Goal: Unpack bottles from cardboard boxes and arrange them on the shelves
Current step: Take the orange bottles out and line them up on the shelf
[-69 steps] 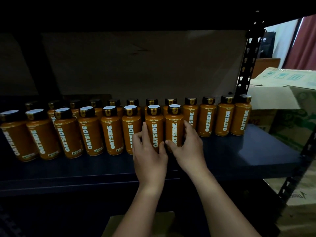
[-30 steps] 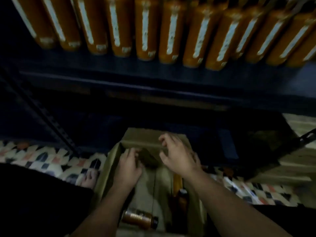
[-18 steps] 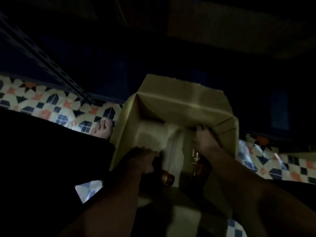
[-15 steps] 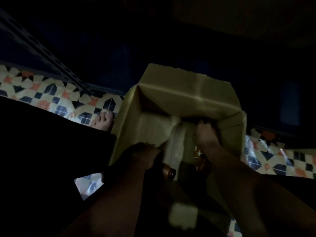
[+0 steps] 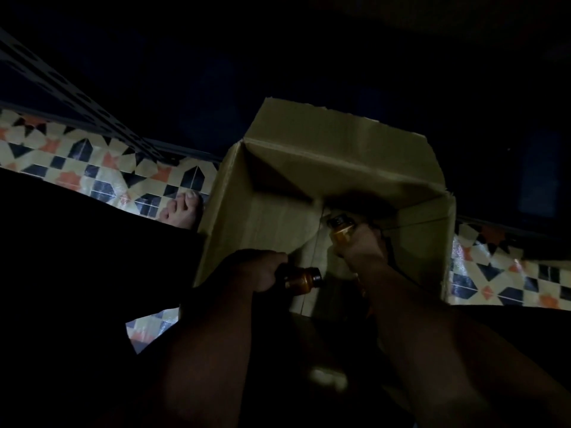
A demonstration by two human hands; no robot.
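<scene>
A dim, downward view from a head camera. Largest in the scene is an open cardboard box (image 5: 272,217) standing on a patterned tile floor (image 5: 92,168), its far flap folded up and away from the person. Behind it runs the dark bottom edge of a shelving unit (image 5: 77,103), with a perforated metal upright slanting in from the upper left. A bare foot (image 5: 183,208) rests on the tiles just beside the box's left wall.

Both forearms reach down into the box. The left hand (image 5: 256,270) is low at the box's near left side, its fingers (image 5: 272,261) curled round the body of an amber bottle (image 5: 304,278), which lies roughly sideways with its dark cap pointing right. The right hand (image 5: 364,245) is further in, near the middle of the box, holding a second amber bottle (image 5: 341,233) whose dark cap points up and away, clear of the grip. Each bottle's neck and cap stick out past the hand; the lower bodies are hidden inside the grips.

The step in hand looks like lifting two bottles out together. To do it well, the left bottle probably wants turning upright as it rises, so the cap clears the box wall. Both should come straight up past the raised far flap, held round the body rather than the cap. Whether more bottles remain in the box cannot be told; its near end is in deep shadow.
</scene>
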